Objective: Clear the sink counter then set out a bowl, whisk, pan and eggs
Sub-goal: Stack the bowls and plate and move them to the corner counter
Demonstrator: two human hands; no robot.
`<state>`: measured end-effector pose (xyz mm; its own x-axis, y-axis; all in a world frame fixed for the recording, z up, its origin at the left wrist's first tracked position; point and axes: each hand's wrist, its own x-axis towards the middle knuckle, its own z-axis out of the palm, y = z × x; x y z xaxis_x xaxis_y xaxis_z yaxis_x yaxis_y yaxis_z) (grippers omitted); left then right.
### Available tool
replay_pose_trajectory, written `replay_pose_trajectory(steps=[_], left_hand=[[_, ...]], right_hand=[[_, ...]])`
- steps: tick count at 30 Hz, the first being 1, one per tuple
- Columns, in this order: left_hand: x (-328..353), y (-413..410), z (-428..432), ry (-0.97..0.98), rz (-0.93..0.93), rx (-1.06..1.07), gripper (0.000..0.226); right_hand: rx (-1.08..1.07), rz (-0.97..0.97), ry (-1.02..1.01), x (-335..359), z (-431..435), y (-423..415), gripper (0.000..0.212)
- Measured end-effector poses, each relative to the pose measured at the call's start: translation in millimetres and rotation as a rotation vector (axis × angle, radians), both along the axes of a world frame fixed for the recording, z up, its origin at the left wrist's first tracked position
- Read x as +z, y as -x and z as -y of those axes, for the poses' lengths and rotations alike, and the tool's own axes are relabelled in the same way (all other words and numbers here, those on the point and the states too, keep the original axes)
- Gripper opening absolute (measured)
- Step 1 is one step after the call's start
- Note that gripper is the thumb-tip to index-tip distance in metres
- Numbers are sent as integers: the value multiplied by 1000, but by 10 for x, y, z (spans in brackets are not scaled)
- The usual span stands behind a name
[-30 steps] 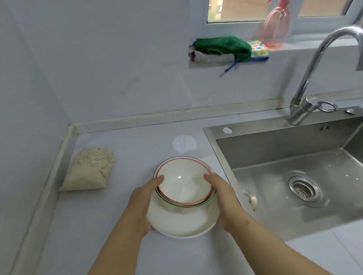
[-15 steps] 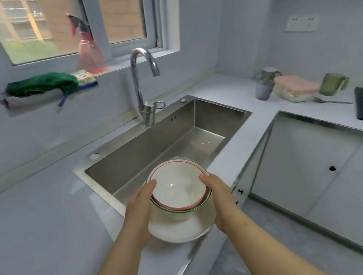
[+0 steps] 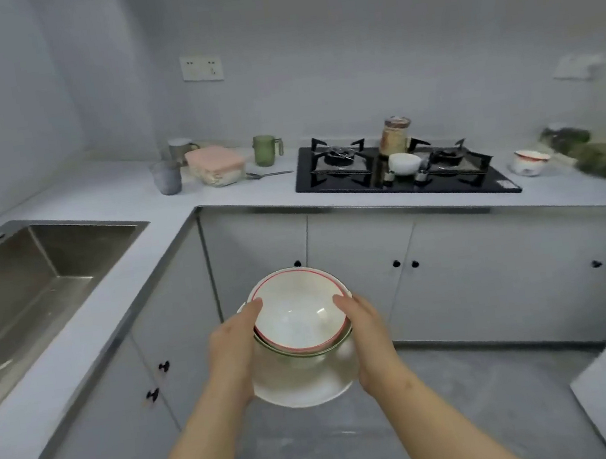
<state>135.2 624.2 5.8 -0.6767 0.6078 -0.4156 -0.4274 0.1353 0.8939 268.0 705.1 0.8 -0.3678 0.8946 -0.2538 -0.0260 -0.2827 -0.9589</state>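
Bowl stack [image 3: 302, 356] held mid-air above the floor, off the tabletop [image 3: 162, 224].
Tabletop runs in an L: sink [image 3: 29, 273] at left, hob [image 3: 402, 174] on the far run. Stack = white plate [image 3: 303, 393] underneath, red-rimmed bowl [image 3: 297, 314] nested on top. Left grip [image 3: 232, 350] and right grip [image 3: 369, 336] clamped on opposite sides of the stack, thumbs at the top rim.

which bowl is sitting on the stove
The plain white bowl between the burners of the black stove. The red-patterned bowl stands on the counter to its right; the stacked bowls are held in the left hand and right hand.
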Motion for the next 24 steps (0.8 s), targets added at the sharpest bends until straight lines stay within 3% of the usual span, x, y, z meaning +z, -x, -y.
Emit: replay_pose_trajectory(steps=[12, 24], left_hand=[[-52, -1422, -1989, 34, 1, -349, 24], [191, -2093, -4758, -34, -22, -591, 15]], right_hand=[[-416, -36, 42, -83, -1416, -1569, 13], [-657, -44, 3, 160, -3807, -2235, 15]])
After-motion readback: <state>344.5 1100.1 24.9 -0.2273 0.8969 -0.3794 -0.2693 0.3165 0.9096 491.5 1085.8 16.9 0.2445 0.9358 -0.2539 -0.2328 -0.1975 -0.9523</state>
